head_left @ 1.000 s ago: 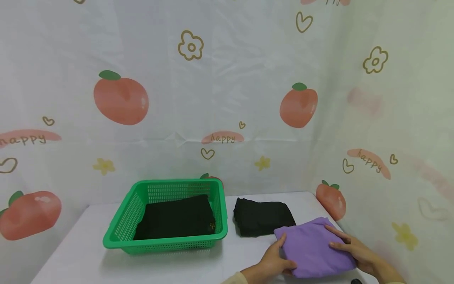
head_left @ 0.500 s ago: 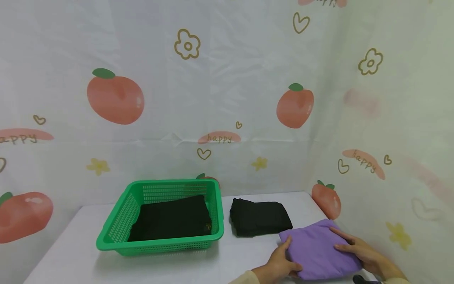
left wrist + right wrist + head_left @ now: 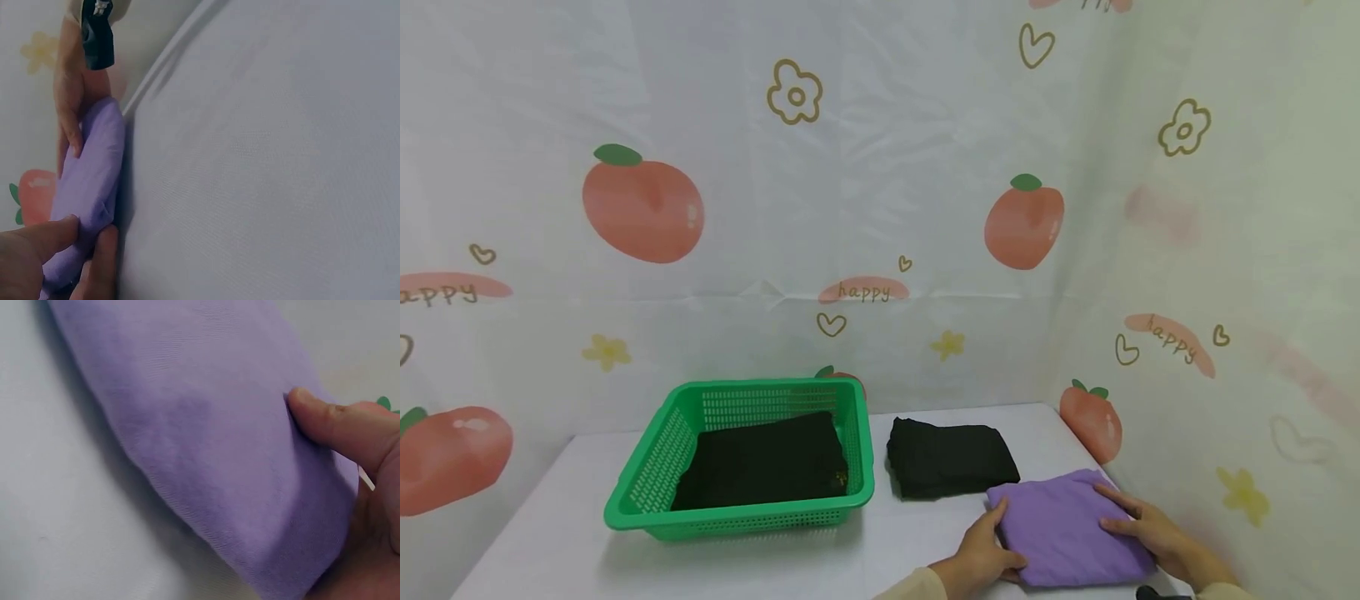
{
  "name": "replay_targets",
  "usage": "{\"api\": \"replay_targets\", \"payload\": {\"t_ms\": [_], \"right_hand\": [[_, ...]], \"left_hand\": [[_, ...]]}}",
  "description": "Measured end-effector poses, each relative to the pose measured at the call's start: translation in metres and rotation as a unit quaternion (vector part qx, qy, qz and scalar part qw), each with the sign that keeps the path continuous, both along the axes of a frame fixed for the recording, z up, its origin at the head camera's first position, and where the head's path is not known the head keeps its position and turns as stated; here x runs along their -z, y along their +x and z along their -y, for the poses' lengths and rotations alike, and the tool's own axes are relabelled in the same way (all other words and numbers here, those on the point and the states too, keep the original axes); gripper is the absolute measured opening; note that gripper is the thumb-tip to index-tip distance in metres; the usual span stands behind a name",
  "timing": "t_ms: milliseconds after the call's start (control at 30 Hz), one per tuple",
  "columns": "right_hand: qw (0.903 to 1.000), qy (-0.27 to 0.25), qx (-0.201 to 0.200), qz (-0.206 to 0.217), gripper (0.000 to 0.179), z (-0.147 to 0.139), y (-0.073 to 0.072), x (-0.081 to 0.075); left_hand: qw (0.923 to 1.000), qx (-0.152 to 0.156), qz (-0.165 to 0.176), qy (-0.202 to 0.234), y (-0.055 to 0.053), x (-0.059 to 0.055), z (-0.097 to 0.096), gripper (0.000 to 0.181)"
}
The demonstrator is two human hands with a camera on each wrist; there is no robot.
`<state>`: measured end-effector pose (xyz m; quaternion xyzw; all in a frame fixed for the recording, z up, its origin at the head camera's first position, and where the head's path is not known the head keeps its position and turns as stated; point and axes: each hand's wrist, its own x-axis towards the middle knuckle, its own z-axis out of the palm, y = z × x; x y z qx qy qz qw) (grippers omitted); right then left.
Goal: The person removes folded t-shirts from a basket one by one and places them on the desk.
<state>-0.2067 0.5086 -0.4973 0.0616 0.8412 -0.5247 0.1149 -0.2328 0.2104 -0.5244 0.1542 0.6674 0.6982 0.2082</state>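
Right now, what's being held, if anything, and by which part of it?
The folded purple cloth, by two opposite sides: the left hand grips its left edge, the right hand its right edge.

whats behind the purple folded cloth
Behind the purple folded cloth and to its left, a folded black cloth lies on the white tabletop; farther back is the fruit-print backdrop. Whatever lies directly below the purple cloth is covered.

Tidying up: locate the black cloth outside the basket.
In the head view, the black cloth lies right of centre, between the green basket and purple cloth.
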Motion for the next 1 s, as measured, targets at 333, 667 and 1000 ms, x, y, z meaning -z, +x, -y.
{"api": "replay_targets", "payload": {"t_ms": [333,667,1000], "right_hand": [[0.9618,0.236,0.043,-0.131,0.067,0.013,0.000,-0.014],[0.9193,0.209,0.073,-0.325,0.051,0.120,-0.019,-0.079],[0.9505,-0.049,0.015,-0.306,0.046,0.269,-0.051,-0.092]], "left_hand": [[0.9982,-0.021,-0.026,-0.050,-0.012,-0.016,0.036,0.050],[0.9852,-0.025,-0.155,-0.070,-0.026,-0.093,0.133,0.017],[0.9729,-0.124,-0.179,-0.078,-0.045,-0.112,0.257,0.020]]}}
